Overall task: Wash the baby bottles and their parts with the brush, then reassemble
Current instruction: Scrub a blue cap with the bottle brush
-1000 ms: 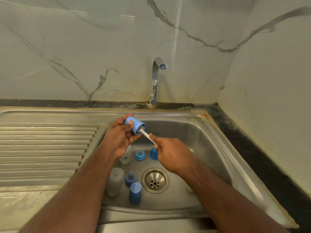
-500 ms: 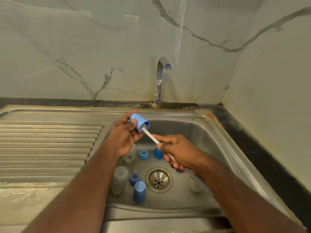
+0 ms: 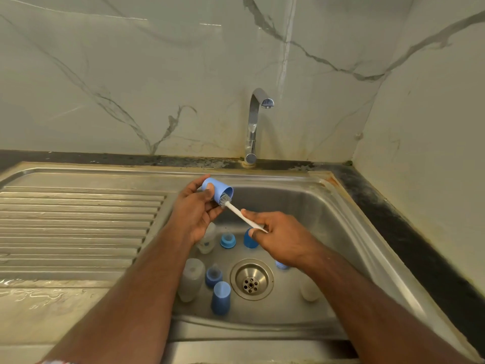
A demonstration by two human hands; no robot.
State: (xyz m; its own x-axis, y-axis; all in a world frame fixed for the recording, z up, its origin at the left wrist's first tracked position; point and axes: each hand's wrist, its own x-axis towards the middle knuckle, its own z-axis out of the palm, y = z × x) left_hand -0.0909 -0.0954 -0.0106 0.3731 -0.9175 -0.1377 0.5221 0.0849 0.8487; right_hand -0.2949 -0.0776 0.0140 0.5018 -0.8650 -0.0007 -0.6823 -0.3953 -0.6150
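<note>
My left hand (image 3: 193, 215) grips a light blue bottle cap (image 3: 216, 191) above the sink's left side, its opening turned right. My right hand (image 3: 282, 239) pinches the white handle of the brush (image 3: 242, 215), whose grey bristles sit inside the cap's mouth. Down in the steel sink (image 3: 349, 232) lie a clear bottle (image 3: 191, 279), a second clear bottle (image 3: 207, 239) partly behind my left wrist, a third bottle (image 3: 309, 290) by my right forearm, a blue cap (image 3: 221, 298), another blue cap (image 3: 249, 239), and blue teat rings (image 3: 227, 240) (image 3: 213, 275).
The drain (image 3: 251, 279) sits in the middle of the basin. A chrome tap (image 3: 256, 124) stands at the back with no water running. A ribbed draining board (image 3: 78, 227) stretches left. Marble walls close the back and right.
The brush head has slid partly outward within the cap's mouth, and my right hand has turned on the handle. The view has shifted slightly.
</note>
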